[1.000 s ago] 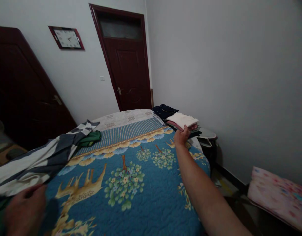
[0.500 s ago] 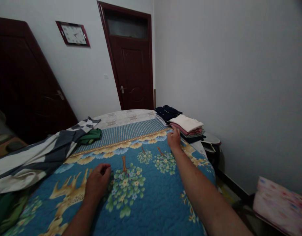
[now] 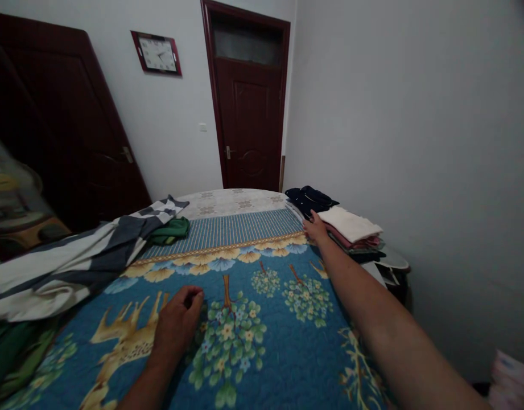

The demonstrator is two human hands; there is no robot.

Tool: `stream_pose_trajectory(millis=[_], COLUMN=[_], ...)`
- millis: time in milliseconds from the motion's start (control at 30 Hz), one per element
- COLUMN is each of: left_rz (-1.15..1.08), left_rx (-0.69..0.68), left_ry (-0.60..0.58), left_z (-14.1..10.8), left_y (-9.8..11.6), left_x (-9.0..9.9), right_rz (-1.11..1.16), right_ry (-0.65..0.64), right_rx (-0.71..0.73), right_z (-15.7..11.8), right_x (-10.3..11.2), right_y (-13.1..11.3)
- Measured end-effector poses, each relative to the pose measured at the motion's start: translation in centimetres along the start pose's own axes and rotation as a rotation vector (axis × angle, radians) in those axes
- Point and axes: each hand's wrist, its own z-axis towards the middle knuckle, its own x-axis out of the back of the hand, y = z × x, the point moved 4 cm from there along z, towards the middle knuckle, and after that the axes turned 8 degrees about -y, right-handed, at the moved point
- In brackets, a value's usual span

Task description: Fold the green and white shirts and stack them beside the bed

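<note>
My right hand [image 3: 316, 229] reaches out to the folded clothes at the far right, its fingers apart. Its fingertips are at the near edge of a stack topped by a dark navy garment [image 3: 310, 199], beside a second stack with a cream folded cloth [image 3: 351, 224] on top. Whether the fingers press on the fabric is hard to make out. Low over the blue patterned quilt [image 3: 287, 353], my left hand [image 3: 180, 319] is loosely curled, thumb near the fingers, with nothing seen in it.
A grey-and-white striped garment [image 3: 116, 245] lies heaped on the left, with green cloth [image 3: 171, 230] beside it. A pale patterned tablecloth [image 3: 227, 202] shows at the rounded far edge. The wall rises close on the right; dark red doors [image 3: 253, 119] stand behind.
My right hand has moved farther forward to the navy garment's stack, its fingers spreading. My left hand stays curled over the quilt. The view has turned slightly left.
</note>
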Motion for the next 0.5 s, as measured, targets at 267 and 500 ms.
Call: stream_pose_trajectory(millis=[267,500], left_rz=[-0.119,-0.196], left_rx=[-0.019,-0.016], left_ry=[0.021,0.060], left_z=[-1.3,-1.6], left_y=[1.1,0.9], left_x=[-0.1,-0.4], right_rz=[0.408,0.256], right_ry=[-0.016,0.400], right_rx=[-0.241,-0.137], right_z=[2.4,2.3], right_x=[-0.9,-0.3], right_y=[-1.0,-2.8])
